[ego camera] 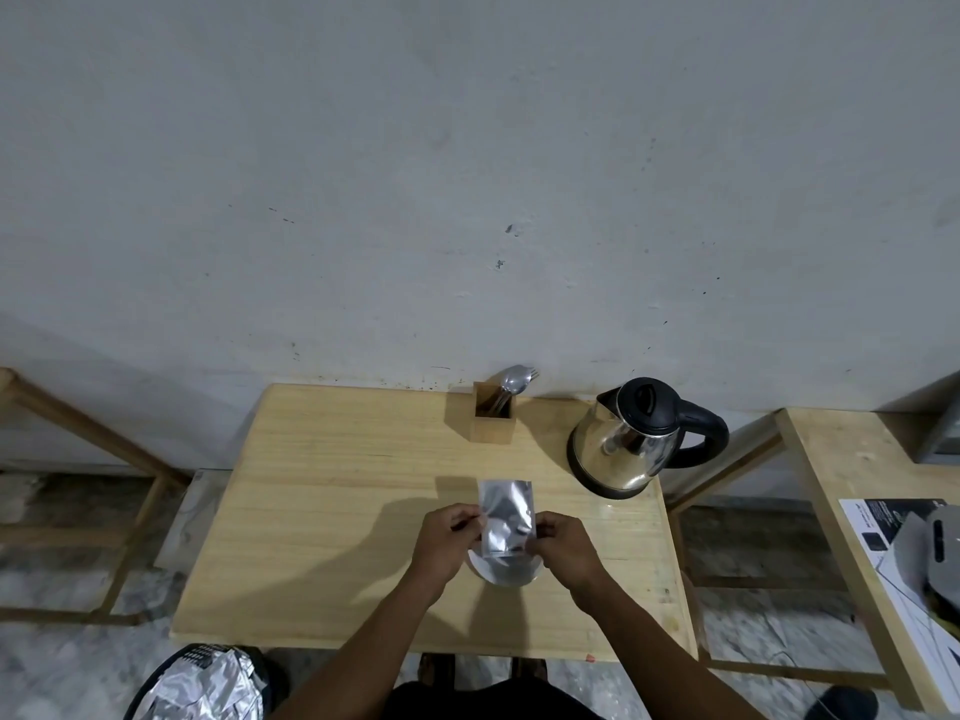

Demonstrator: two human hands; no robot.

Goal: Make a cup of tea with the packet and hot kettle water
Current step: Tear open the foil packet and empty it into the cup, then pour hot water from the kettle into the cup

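The left hand pinches the silver foil packet's left edge; the packet stands upright above a white cup on the tabletop, long axis pointing away toward the wall. The right hand pinches its right edge. The steel kettle stands far right.

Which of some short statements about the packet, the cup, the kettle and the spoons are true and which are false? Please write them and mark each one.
1. Both hands hold the silver packet above the white cup. True: the left hand and the right hand grip its sides.
2. The kettle is in the right hand. False: it stands on the table, untouched.
3. The kettle's lid is shut. True.
4. The spoons lie flat on the table. False: they stand in a wooden holder near the wall.
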